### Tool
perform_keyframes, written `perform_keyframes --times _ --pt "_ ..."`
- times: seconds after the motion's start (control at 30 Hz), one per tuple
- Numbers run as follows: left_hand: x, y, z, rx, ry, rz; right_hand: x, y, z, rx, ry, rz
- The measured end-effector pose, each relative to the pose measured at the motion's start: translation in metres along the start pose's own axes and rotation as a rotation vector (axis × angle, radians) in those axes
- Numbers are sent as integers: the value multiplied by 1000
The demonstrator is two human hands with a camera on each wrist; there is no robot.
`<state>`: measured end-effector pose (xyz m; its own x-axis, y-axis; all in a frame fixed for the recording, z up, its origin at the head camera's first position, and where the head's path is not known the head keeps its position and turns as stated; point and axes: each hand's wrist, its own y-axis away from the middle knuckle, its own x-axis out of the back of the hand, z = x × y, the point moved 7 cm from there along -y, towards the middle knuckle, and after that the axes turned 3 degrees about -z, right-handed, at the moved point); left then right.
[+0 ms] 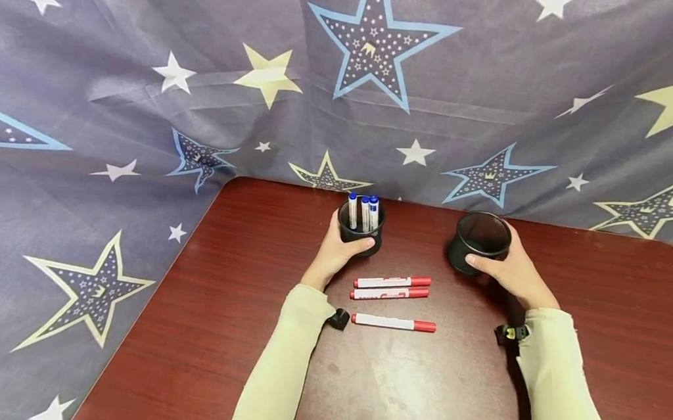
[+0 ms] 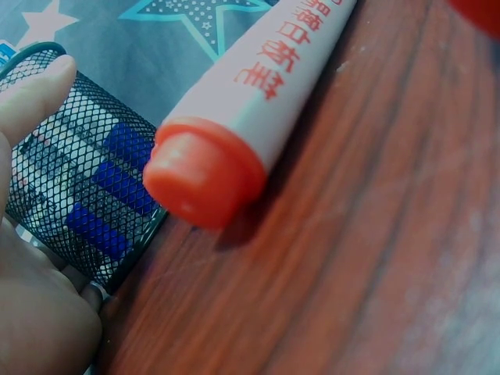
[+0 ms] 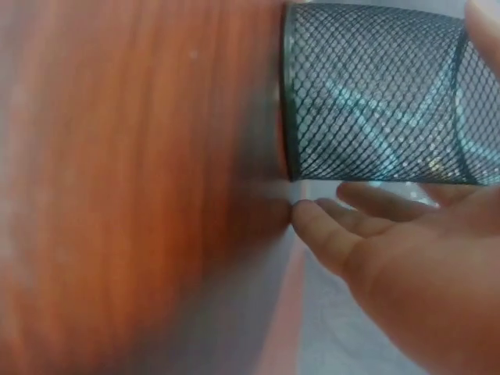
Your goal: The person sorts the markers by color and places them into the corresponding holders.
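My left hand [image 1: 331, 254] grips a black mesh pen holder [image 1: 376, 246] near the back of the table, thumb across its front. Three markers with blue ends [image 1: 373, 218] stand in it; their blue lower parts show through the mesh in the left wrist view. Farther right, my right hand [image 1: 515, 271] holds a second black mesh pen holder [image 1: 459, 254], which has nothing inside. Its thumb lies on the front, and the other fingers [image 3: 328, 238] run along the far side, close to the table. Both holders are upright.
Three white markers with red caps lie on the dark red wooden table [image 1: 217, 293]: two close together, an upper marker [image 1: 387, 282] and a middle marker [image 1: 389, 294], and a lower marker [image 1: 384, 321] nearer me. A star-patterned cloth [image 1: 203, 94] hangs behind the table's back edge.
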<state>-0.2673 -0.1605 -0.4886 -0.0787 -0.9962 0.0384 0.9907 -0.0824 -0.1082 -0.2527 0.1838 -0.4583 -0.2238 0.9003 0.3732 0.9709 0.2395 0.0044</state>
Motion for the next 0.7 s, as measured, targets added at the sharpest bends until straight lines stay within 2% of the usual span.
perform_keyframes --times 0.43,0.7 --pt "-5 0 0 -9 -5 1 9 -3 0 19 11 -53" --pt "-1 0 1 4 -8 -12 2 -13 2 64 -1 -66"
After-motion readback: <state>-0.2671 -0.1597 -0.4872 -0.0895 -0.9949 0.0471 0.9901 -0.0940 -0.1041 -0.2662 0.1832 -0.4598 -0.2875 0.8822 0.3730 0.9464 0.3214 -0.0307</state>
